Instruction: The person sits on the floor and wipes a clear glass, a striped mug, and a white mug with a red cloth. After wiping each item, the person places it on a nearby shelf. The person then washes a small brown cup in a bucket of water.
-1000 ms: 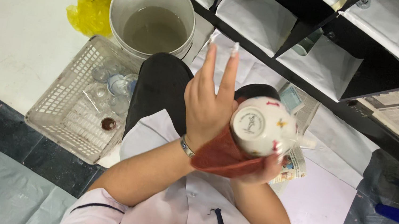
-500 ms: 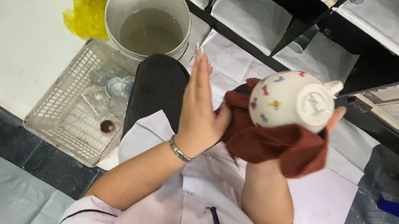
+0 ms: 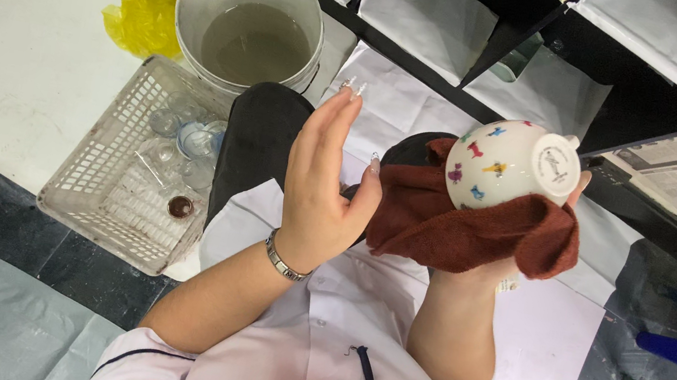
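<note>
While the right hand (image 3: 520, 257) is cradling one white teacup (image 3: 512, 166) with coloured motifs in one rust-brown cloth (image 3: 470, 226), its fingers are hiding under the cloth, clasping both. The left hand (image 3: 323, 183) is hovering empty, fingers straight and together. One grey-water bucket (image 3: 250, 19) and one white basket (image 3: 99, 168) of small glassware are sitting on the floor.

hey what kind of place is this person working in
Probably a back-room washing-up or packing corner of a crockery shop or store-room. A white bucket of murky water and a plastic basket of small glassware sit on the floor, black shelves are lined with white paper, and the right hand holds a patterned cup in a rust-red cloth.
</note>
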